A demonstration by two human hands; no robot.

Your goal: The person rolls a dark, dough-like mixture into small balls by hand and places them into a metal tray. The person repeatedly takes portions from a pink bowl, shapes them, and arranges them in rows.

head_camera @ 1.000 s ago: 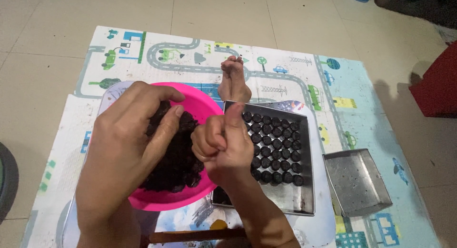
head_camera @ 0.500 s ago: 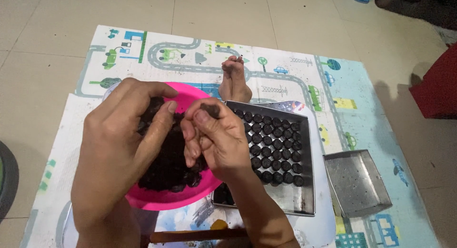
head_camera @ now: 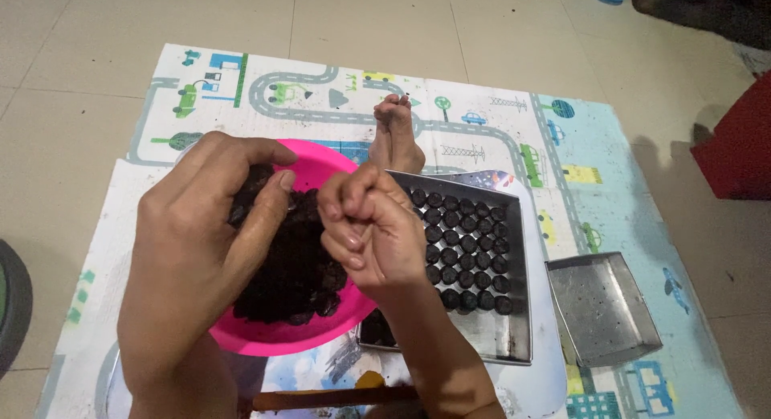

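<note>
While our left hand [head_camera: 201, 250] digs curled fingers into the dark dough [head_camera: 293, 262] heaped in the pink bowl [head_camera: 273, 335], our right hand [head_camera: 369, 234] clenches a grip, contents hidden. Dough looks soft, crumbly, sticky; we judge small pinches from the heap's top handle best.

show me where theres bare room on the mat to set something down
Free: the mat's far strip beyond the pink bowl, and the front edge of the filled tray. Crowded: the centre, where the left hand and right hand work, beside the empty tray.
</note>
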